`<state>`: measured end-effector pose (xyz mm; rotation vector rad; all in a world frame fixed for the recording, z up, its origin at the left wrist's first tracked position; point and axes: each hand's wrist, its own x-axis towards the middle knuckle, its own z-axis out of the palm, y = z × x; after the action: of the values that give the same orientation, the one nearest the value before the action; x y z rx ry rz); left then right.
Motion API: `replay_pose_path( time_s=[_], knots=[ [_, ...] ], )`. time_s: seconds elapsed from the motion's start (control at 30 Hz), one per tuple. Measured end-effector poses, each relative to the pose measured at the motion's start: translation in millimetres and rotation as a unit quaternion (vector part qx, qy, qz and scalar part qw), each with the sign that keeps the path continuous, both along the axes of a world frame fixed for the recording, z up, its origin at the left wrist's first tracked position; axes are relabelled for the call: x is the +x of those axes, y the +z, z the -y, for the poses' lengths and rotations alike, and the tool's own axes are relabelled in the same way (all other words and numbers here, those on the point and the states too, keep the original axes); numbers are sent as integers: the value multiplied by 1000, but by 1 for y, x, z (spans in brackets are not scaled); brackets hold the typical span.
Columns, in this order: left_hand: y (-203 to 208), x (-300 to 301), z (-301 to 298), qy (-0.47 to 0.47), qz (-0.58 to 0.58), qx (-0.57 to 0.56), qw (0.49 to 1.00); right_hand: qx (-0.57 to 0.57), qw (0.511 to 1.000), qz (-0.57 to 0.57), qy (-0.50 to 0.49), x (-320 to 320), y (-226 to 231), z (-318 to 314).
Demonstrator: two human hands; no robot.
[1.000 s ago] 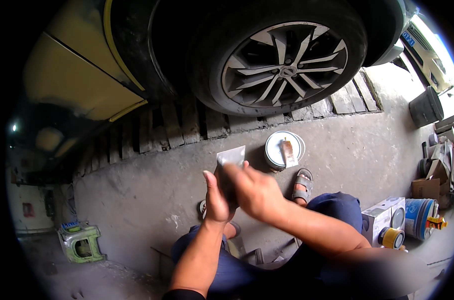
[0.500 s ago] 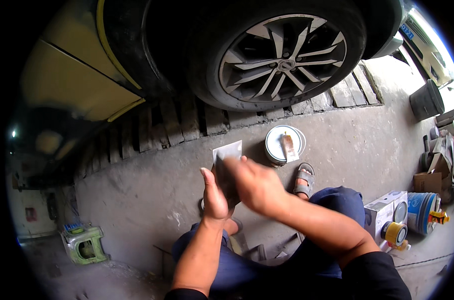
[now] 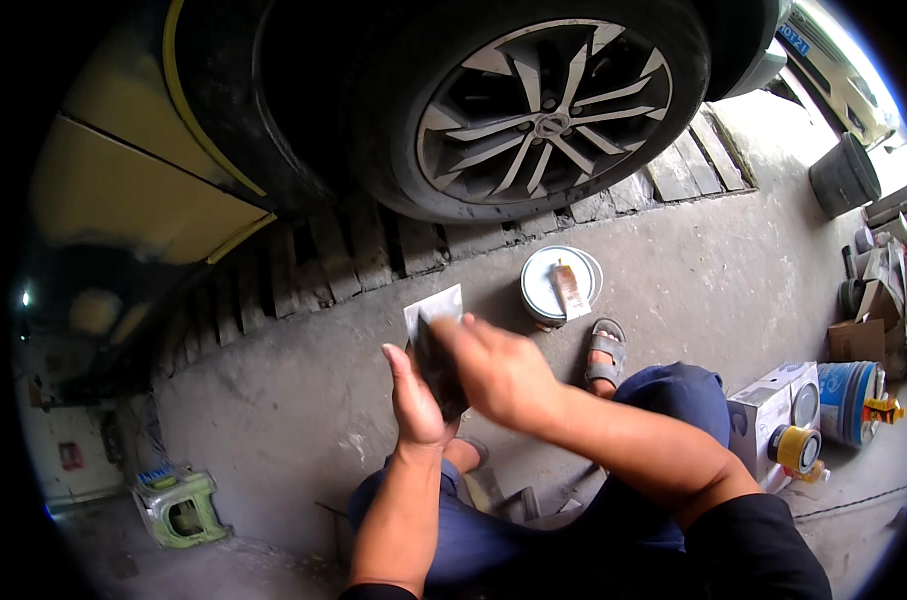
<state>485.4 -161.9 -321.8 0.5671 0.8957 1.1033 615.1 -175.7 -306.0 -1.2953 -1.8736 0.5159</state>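
Concrete floor [image 3: 264, 400] spreads left of both hands [image 3: 509, 378], edged by grey slats [image 3: 336, 255]

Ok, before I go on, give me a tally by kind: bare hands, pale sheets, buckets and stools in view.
Hands: 2 (left hand, right hand)
Sheets: 1 (pale sheet, partly hidden)
Buckets: 3 (white-lidded bucket, black bucket, blue bucket)
Stools: 1 (green stool)
Total: 7

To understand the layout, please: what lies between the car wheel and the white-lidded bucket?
In the head view, grey slats and concrete floor lie between the wheel and bucket.
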Motion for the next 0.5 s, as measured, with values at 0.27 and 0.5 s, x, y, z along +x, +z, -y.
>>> replay_pose_path(
  time_s=[0.27, 0.5],
  knots=[
    [3, -4, 0, -53, 31, 26, 998, 20, 1000, -22, 9, -1, -6, 5],
    [2, -4, -1, -40, 45, 26, 998, 5, 1000, -26, 1, 1, -3, 0]
  ],
)
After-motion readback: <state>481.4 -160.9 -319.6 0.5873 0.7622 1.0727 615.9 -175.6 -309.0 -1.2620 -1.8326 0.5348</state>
